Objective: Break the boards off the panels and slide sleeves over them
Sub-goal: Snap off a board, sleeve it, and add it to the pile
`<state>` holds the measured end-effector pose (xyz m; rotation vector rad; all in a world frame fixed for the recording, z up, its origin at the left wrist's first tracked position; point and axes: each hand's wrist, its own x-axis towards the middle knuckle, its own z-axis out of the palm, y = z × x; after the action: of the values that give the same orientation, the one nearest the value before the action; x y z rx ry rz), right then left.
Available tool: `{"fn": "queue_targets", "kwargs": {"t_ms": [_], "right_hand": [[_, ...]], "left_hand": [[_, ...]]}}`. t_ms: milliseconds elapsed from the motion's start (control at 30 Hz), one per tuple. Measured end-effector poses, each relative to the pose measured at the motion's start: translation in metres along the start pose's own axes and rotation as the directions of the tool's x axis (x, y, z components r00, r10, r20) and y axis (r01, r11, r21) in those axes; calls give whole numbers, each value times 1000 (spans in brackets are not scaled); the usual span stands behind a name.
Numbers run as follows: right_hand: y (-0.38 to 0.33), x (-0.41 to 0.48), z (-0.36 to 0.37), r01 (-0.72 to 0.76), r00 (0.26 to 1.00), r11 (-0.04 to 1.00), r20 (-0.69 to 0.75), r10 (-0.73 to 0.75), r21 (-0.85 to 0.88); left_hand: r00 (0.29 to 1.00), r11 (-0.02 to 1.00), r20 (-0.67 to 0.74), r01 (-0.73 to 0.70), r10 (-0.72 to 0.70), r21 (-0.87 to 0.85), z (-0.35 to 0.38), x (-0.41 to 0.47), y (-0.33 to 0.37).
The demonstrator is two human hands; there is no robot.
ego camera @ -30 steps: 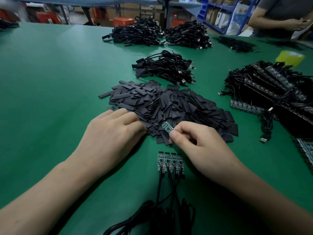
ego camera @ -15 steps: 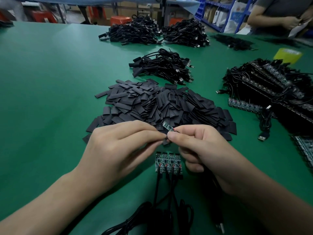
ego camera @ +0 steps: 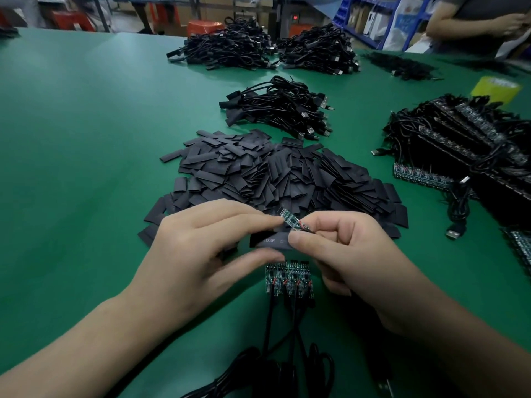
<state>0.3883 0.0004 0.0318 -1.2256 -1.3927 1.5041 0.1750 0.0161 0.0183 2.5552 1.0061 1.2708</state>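
Black sleeve, pinched between the left hand's thumb and fingers, sits just under the small green board that the right hand pinches by its wired end, perhaps touching it, above the panel lying beneath both hands.

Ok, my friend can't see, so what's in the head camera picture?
Over a green table, the left hand pinches a flat black sleeve while the right hand pinches a small circuit board near its end. Behind them lies a pile of black sleeves; beneath, a short panel of wired boards.
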Motion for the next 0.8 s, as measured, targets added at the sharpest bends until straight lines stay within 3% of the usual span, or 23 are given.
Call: {"fn": "queue_targets", "kwargs": {"t_ms": [267,400,600,800], "right_hand": [[4,-1,-6,127,992,991,-3,-127,-41],[2,-3,-10,222,971,926,-22,-240,-305],[2,-5,-8,282,949,850,2,-314,-445],[1,-6,-8,274,955,828,39,-293,-489]], "left_hand": [[986,986,-54,157,-161,-64,-2,1,1],[965,967,-94,237,-245,-95,-6,4,-2],[969,969,-90,220,-230,-109,-5,4,-1],[973,972,-77,211,-219,-100,-7,5,2]]}}
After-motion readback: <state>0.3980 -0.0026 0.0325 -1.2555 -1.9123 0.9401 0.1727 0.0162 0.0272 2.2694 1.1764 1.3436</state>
